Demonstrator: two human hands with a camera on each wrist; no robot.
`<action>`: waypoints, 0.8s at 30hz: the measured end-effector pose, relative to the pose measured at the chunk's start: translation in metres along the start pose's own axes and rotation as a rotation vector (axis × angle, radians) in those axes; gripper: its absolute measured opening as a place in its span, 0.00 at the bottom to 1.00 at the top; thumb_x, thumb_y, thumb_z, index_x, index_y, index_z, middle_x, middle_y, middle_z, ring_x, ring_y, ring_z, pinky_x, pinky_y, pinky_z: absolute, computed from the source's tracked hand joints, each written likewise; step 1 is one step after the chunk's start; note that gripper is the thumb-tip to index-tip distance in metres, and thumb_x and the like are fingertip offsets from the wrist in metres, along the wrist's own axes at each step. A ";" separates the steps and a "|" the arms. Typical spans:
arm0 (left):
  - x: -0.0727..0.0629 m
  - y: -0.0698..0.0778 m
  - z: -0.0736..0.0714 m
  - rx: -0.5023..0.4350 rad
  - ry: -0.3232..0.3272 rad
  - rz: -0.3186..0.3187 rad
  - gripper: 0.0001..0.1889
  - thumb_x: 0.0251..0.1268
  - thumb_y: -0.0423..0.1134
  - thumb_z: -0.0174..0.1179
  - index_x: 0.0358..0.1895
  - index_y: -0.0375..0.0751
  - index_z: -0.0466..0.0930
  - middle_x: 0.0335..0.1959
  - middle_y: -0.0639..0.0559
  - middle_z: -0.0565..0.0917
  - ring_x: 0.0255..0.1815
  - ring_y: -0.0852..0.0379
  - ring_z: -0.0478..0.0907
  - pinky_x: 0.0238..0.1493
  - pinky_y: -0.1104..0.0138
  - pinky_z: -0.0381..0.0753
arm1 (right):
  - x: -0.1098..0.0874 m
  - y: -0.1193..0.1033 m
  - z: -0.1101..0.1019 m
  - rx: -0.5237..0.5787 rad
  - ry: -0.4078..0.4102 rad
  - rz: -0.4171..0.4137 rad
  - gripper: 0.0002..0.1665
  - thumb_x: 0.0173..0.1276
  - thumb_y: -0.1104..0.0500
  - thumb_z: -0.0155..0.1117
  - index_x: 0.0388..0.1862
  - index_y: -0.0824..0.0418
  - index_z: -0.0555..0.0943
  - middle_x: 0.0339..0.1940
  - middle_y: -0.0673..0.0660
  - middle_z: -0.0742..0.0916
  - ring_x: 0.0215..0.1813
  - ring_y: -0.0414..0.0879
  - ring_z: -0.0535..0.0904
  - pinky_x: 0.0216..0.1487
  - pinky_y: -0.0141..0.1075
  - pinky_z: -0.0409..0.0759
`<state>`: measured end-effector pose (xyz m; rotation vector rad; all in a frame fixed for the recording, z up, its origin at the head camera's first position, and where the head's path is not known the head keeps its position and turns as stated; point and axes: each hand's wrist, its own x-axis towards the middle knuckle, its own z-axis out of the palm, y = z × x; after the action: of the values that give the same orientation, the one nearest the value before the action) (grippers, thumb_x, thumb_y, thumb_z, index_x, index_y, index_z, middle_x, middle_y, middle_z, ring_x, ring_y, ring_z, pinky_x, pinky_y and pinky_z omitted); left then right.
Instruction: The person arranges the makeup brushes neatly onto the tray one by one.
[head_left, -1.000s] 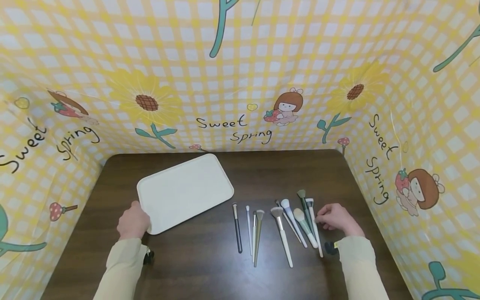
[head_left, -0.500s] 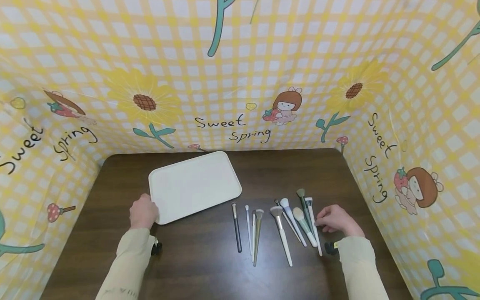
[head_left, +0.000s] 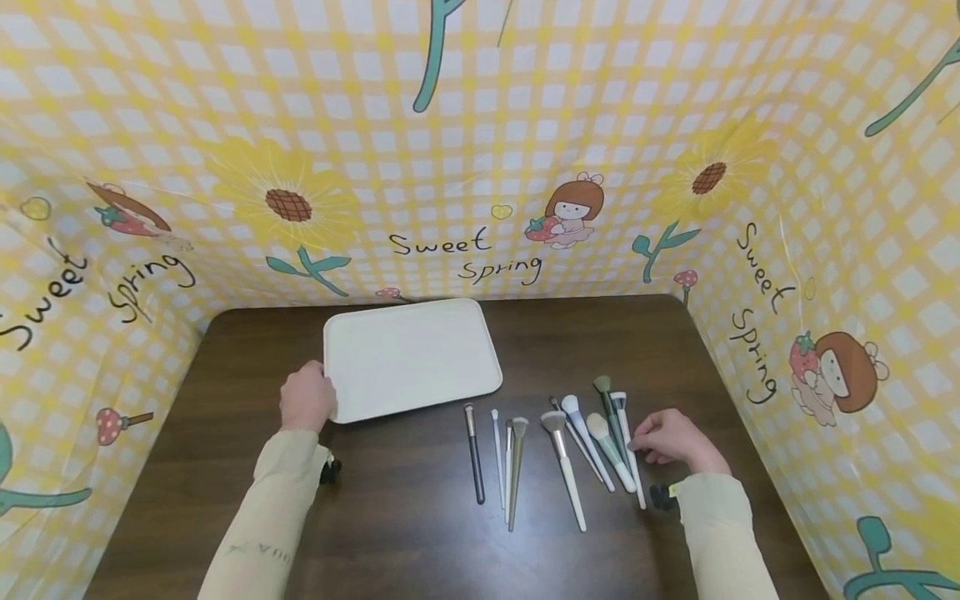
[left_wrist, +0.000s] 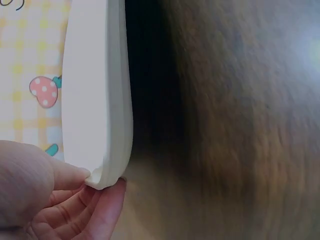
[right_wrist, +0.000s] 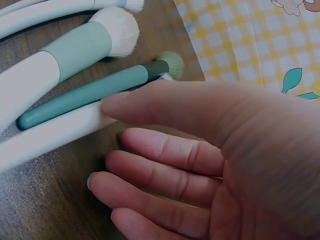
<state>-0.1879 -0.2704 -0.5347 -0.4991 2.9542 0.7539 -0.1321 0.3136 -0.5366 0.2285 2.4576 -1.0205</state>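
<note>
My left hand (head_left: 307, 396) pinches the near-left corner of a white rectangular tray (head_left: 412, 358), thumb on the rim and fingers underneath. In the left wrist view, a dark shadow runs along the underside of the tray (left_wrist: 95, 85). On the right, my right hand (head_left: 671, 437) rests beside a group of makeup brushes. Its thumb (right_wrist: 145, 102) lies on the handle of the outermost white brush (head_left: 633, 471), with the other fingers loosely bent and apart from the thumb. A dark green brush (right_wrist: 90, 94) lies right alongside that white one.
Left of that brush lie a pale green one (head_left: 611, 450), a white one (head_left: 588, 437) and a wide white-handled one (head_left: 566, 475). Further left are a black-handled brush (head_left: 475, 458) and several slim ones. The brown table (head_left: 390, 508) is enclosed by yellow checked cloth (head_left: 450, 167).
My left hand has moved the tray to the right and away from me, turning it a little straighter to the back edge. The right hand has barely moved.
</note>
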 end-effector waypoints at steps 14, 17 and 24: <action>0.015 0.038 0.030 -0.042 -0.018 0.039 0.16 0.76 0.35 0.48 0.56 0.30 0.80 0.49 0.28 0.83 0.47 0.28 0.80 0.41 0.40 0.80 | 0.002 0.003 0.007 0.005 0.016 0.001 0.12 0.62 0.58 0.76 0.37 0.65 0.84 0.30 0.56 0.87 0.31 0.49 0.84 0.35 0.43 0.84; 0.016 0.045 0.037 -0.057 -0.012 0.043 0.16 0.76 0.35 0.49 0.56 0.31 0.81 0.49 0.29 0.84 0.47 0.29 0.81 0.41 0.41 0.81 | 0.001 0.003 0.008 0.003 0.013 0.004 0.12 0.63 0.57 0.76 0.37 0.65 0.84 0.31 0.56 0.86 0.32 0.49 0.83 0.36 0.43 0.84; 0.013 0.063 0.047 -0.088 -0.012 0.043 0.16 0.76 0.34 0.50 0.58 0.31 0.81 0.50 0.29 0.84 0.47 0.30 0.81 0.43 0.41 0.81 | -0.001 0.003 0.007 0.007 0.011 -0.007 0.13 0.63 0.56 0.76 0.38 0.65 0.84 0.32 0.56 0.86 0.32 0.49 0.83 0.37 0.44 0.84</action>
<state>-0.2221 -0.2003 -0.5490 -0.4357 2.9403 0.8909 -0.1281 0.3107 -0.5423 0.2284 2.4664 -1.0341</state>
